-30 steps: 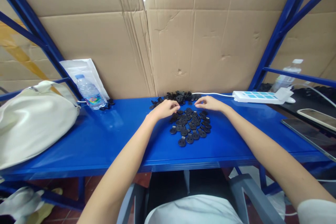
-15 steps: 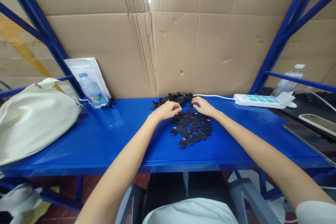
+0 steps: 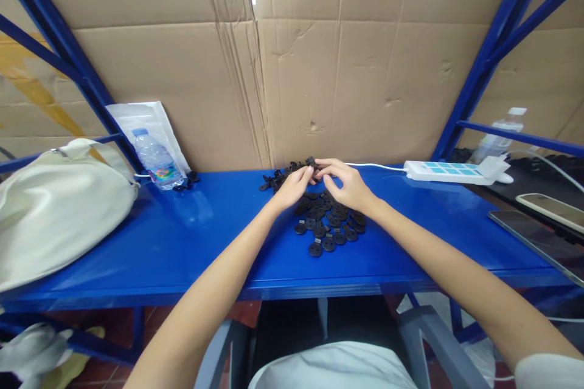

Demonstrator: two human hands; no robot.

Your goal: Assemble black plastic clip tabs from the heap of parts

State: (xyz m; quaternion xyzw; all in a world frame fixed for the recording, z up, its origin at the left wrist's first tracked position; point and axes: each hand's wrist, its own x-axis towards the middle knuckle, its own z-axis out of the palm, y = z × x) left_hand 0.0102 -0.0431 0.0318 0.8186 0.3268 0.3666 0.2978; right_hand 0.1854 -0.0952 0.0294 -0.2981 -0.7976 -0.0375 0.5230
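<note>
My left hand (image 3: 294, 188) is closed on a small black part (image 3: 311, 161), which pokes up past the thumb tip. From the other side my right hand (image 3: 347, 187) meets it, curved fingertips pressed to the same part and partly hidden behind it. Behind and left of the hands lies a heap of small black parts (image 3: 276, 180), largely covered by my fingers. Nearer to me, below both hands, spreads a group of flat round black pieces (image 3: 328, 243) with holes, several showing a small metallic tab.
On the blue table (image 3: 219, 243) stand a water bottle (image 3: 157, 161) and a white pouch (image 3: 137, 112) at left, beside a cream bag (image 3: 64, 213). At right are a white power strip (image 3: 449, 173) and phones (image 3: 538, 240). Cardboard (image 3: 319, 73) walls the back.
Both hands have come together over the heap. The right hand has moved left to meet the left one, and a small black part now shows between their fingertips.
</note>
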